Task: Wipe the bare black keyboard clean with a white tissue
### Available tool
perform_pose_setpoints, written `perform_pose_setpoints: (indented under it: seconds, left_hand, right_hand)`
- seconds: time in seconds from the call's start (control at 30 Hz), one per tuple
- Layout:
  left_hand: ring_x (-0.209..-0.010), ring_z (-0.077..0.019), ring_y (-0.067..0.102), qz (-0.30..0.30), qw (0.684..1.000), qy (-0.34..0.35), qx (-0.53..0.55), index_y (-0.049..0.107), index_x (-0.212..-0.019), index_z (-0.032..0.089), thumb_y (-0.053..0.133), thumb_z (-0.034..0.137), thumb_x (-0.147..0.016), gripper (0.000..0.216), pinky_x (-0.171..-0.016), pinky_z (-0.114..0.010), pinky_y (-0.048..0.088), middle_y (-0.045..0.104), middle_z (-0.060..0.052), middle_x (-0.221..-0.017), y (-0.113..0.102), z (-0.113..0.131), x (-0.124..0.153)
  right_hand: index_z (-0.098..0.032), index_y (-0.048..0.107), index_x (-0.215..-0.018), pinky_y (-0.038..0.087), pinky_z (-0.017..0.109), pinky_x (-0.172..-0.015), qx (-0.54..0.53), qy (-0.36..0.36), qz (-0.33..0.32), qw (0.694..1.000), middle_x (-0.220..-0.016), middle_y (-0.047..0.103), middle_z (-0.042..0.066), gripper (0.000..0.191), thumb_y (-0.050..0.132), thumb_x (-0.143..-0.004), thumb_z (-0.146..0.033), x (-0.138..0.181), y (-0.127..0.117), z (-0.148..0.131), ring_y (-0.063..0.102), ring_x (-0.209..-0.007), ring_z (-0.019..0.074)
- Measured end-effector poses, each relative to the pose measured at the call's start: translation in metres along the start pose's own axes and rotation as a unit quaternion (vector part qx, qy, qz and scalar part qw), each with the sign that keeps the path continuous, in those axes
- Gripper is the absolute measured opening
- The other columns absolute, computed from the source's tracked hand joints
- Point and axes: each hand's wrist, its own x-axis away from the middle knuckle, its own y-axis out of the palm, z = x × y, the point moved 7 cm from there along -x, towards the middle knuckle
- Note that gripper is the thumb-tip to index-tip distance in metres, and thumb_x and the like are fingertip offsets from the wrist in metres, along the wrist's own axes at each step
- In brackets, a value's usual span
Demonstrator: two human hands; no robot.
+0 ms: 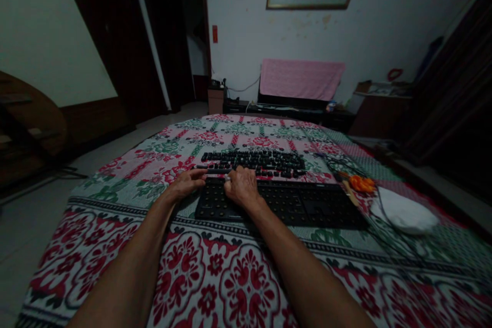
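A black keyboard [284, 202] with its keycaps off lies on the patterned cloth in front of me. Beyond it, loose black keycaps [265, 158] are spread in rough rows. My left hand [186, 184] is at the keyboard's upper left corner, its thumb and fingers closed on the left end of a slim dark bar [217, 170]. Over the left part of the keyboard, my right hand [244, 184] is closed near the bar's other end. A small pale spot shows at its fingers; what they pinch is hidden.
To the right of the keyboard lie an orange bundle [361, 183], a white rounded item [403, 211] and dark cables [392, 238]. The flowered cloth [207, 266] covers the table. Against the far wall, a pink towel [302, 79] hangs over a dark panel.
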Motion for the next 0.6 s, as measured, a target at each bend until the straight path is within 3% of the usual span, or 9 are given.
perform_pose_setpoints:
  seconds: [0.17, 0.3, 0.5, 0.6]
  left_hand:
    - [-0.079, -0.0221, 0.061, -0.009, 1.000, -0.004, -0.025, 0.068, -0.097, 0.013, 0.066, 0.028, -0.050, 0.049, -0.073, -0.032, 0.044, 0.070, -0.006, -0.085, 0.002, 0.002, 0.000]
    - [-0.063, -0.0181, 0.057, 0.005, 0.998, -0.026, -0.054, 0.070, -0.095, 0.013, 0.065, 0.029, -0.051, 0.047, -0.062, -0.029, 0.042, 0.068, -0.003, -0.070, 0.000, -0.005, -0.002]
    - [-0.065, -0.0185, 0.057, 0.002, 0.998, -0.026, -0.064, 0.069, -0.099, 0.012, 0.064, 0.028, -0.053, 0.048, -0.063, -0.029, 0.041, 0.069, -0.004, -0.073, -0.001, -0.011, -0.004]
    - [-0.070, -0.0195, 0.058, -0.002, 0.998, -0.007, -0.063, 0.070, -0.097, 0.014, 0.063, 0.026, -0.053, 0.045, -0.066, -0.030, 0.042, 0.070, -0.004, -0.077, -0.001, -0.007, -0.004]
  right_hand:
    - [-0.021, 0.062, -0.103, 0.031, 0.036, -0.082, -0.022, -0.040, 0.013, 0.999, -0.100, 0.056, 0.009, 0.028, 0.045, -0.082, -0.028, 0.002, -0.001, -0.009, 0.048, -0.095, 0.0223]
    - [-0.017, 0.064, -0.096, 0.031, 0.037, -0.081, -0.019, -0.001, 0.007, 1.000, -0.096, 0.058, 0.010, 0.027, 0.046, -0.080, -0.027, 0.001, -0.001, -0.003, 0.050, -0.092, 0.0230]
    - [-0.013, 0.067, -0.090, 0.031, 0.037, -0.081, -0.006, 0.064, -0.008, 0.998, -0.094, 0.060, 0.014, 0.029, 0.047, -0.076, -0.028, -0.001, -0.004, 0.015, 0.052, -0.090, 0.0248]
    - [-0.013, 0.067, -0.090, 0.032, 0.037, -0.080, -0.007, 0.061, -0.006, 0.998, -0.094, 0.060, 0.013, 0.028, 0.047, -0.077, -0.027, -0.001, -0.003, 0.019, 0.053, -0.089, 0.0244]
